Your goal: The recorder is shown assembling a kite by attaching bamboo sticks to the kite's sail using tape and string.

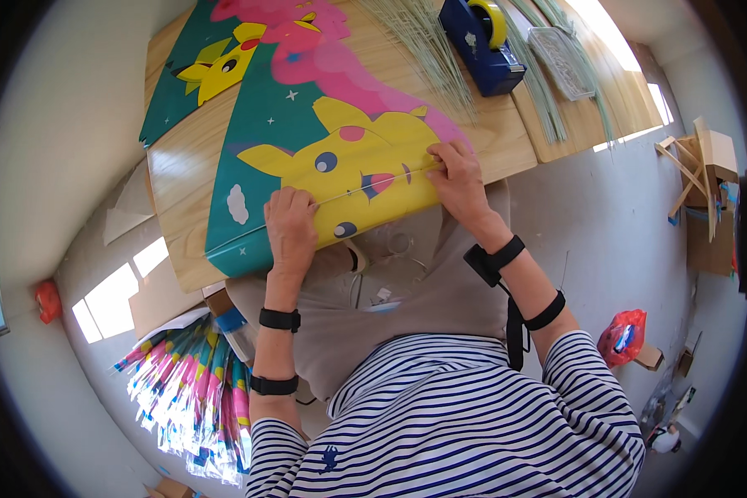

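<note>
A printed sheet (303, 153) in teal, pink and yellow, with a cartoon animal face, lies on the wooden table (178, 207). Its near part hangs over the front edge. Across it, close to that edge, runs a thin pale line like a slender rod (338, 197). My left hand (290, 228) is closed at the line's left part, fingers bent onto the sheet. Further right, my right hand (459, 184) pinches the sheet at the line's other end. The fingertips partly hide what lies under them.
A blue tape dispenser (483, 46) with yellow tape stands at the back, beside loose thin sticks (423, 46) and a clear plastic box (561, 62). Another printed sheet (224, 70) lies at far left. Bagged colourful rolls (195, 390) fan out low left. A red bag (622, 336) is at right.
</note>
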The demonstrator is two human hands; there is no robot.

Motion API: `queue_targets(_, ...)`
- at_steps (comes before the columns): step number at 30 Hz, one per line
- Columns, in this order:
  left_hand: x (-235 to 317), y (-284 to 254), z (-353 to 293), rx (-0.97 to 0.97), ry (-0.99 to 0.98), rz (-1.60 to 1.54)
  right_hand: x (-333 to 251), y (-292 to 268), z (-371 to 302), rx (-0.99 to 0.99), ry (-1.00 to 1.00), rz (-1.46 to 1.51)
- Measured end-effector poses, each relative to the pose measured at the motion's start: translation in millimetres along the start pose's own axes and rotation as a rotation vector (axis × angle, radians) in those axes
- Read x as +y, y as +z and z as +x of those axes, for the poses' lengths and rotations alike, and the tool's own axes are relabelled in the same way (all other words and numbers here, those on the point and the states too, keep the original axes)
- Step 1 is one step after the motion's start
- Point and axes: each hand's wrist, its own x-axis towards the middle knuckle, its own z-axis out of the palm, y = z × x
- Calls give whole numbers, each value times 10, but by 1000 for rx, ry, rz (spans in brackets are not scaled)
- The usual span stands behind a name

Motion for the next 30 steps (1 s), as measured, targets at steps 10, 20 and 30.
queue_targets(10,73,88,55,-46,-10,-2,12,-15,-14,14,-19,31)
queue_targets(20,79,105,91,-51,-26,-19,47,-17,8,3,-13,63)
queue_targets(30,51,123,64,-6,-54,2,-85,121,90,34,49,-126)
